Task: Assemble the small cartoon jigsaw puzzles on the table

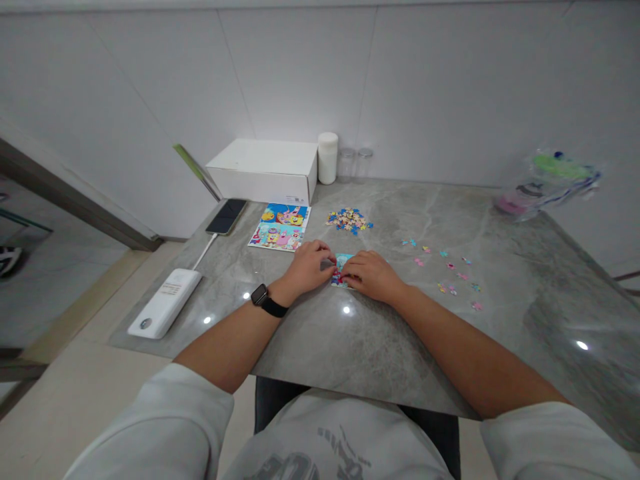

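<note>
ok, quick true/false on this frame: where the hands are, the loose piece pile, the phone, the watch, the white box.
1. Both hands rest on the small patch of joined puzzle pieces. True: the left hand and the right hand meet over it.
2. The pile of loose pieces lies left of the picture card. False: it lies to the card's right.
3. The phone is cabled to the white power bank. True.
4. The watch is on the right wrist. False: it is on the left wrist.
5. The white box stands open. False: its lid is shut.
</note>
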A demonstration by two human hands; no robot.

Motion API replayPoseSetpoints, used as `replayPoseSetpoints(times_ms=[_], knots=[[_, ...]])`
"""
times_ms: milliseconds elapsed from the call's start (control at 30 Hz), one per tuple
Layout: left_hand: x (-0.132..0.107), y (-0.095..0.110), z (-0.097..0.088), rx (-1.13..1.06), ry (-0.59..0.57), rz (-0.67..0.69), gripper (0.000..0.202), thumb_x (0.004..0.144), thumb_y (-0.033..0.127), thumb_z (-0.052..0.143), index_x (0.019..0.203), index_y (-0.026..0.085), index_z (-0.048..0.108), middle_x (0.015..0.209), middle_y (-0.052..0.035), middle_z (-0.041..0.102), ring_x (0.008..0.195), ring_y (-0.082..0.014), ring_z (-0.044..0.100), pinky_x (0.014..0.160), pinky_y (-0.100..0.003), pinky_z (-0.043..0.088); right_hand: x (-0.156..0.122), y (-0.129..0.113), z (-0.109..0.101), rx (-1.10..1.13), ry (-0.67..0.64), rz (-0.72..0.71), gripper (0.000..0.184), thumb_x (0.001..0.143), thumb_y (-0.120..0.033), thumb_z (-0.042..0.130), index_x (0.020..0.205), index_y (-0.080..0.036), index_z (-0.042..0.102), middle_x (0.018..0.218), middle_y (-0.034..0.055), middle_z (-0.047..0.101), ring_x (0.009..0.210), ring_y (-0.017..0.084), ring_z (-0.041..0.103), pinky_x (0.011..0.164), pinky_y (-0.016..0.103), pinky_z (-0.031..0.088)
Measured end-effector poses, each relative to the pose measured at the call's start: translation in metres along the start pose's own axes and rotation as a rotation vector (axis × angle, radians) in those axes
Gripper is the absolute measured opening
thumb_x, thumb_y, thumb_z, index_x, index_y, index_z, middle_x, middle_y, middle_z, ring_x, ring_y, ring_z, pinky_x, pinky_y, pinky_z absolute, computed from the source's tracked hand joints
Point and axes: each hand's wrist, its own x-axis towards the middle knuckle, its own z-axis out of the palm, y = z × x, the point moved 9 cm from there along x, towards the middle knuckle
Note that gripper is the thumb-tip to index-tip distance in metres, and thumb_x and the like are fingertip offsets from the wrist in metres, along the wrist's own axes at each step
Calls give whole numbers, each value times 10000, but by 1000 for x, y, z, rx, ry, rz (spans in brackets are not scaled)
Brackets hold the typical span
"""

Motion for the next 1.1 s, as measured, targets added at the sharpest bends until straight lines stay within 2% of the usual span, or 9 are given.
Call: replayPoseSetpoints(times_ms=[300, 600, 1100], knots=[[-1, 0, 5, 21, -43, -14, 125, 864, 306, 787, 981, 271, 815, 1174, -71, 685, 1091, -260, 638, 1008, -442, 500, -2, -2, 6, -40, -6, -34, 86, 961, -309, 748, 995, -259, 810, 967, 62, 780, 943, 239, 631, 833, 369, 407], [-1, 6, 4, 59, -61, -13, 158, 890, 358, 772, 1004, 254, 806, 1161, -73, 693, 1093, -255, 640, 1006, -424, 498, -2, 4, -5, -45, 19, 0, 146, 952, -225, 685, 1013, -241, 817, 992, 69, 753, 943, 233, 625, 852, 363, 414], [-3, 8, 6, 87, -76, -58, 151, 877, 326, 764, 1008, 253, 780, 1152, -66, 684, 1111, -257, 623, 1009, -426, 481, -3, 4, 2, -26, -32, 6, 137, 934, -241, 710, 969, -245, 842, 1006, 62, 771, 945, 224, 649, 857, 357, 412]])
